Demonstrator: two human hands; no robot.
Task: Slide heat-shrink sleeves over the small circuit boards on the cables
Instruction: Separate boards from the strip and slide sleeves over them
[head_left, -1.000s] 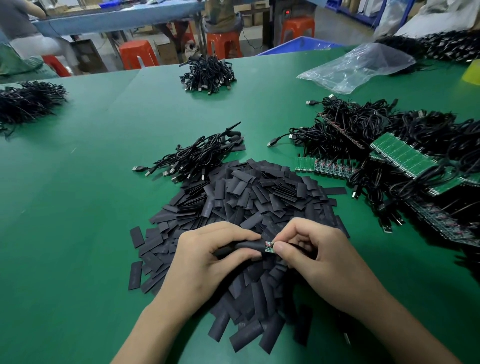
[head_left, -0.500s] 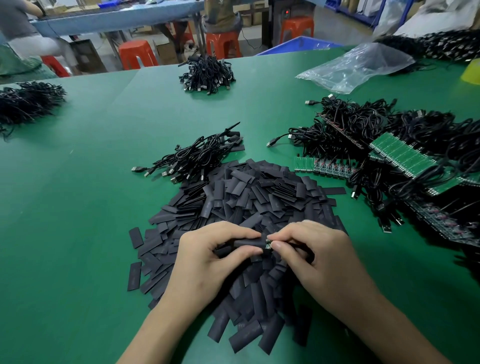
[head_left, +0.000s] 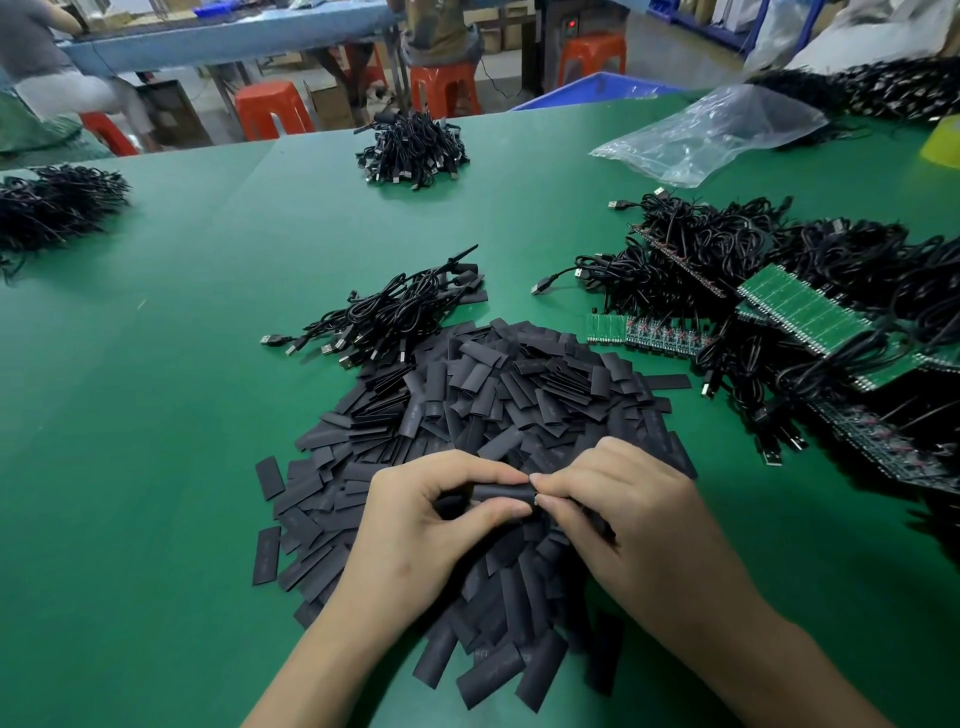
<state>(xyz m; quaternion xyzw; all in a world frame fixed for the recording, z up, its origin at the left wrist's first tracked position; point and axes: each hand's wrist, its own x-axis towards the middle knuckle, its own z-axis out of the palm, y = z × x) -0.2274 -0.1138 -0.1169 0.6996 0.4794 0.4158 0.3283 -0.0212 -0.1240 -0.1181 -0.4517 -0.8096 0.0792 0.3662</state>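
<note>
Head view, lower centre: the left grip (head_left: 431, 525) pinches a sleeve (head_left: 501, 491). The right grip (head_left: 623, 519) pinches at its mouth, likely on the board, which is hidden. Sleeve judged light, soft and easily flattened, so hold it near the mouth. The pile (head_left: 519, 389) lies beneath. The table (head_left: 156, 415) is open at left; cables (head_left: 727, 249) crowd the right.

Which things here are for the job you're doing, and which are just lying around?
For the job: sleeve, gripped by left hand, right hand pinching its end; sleeve pile; cables with green boards.
Just lying about: plastic bag; orange stools; blue bin.
</note>
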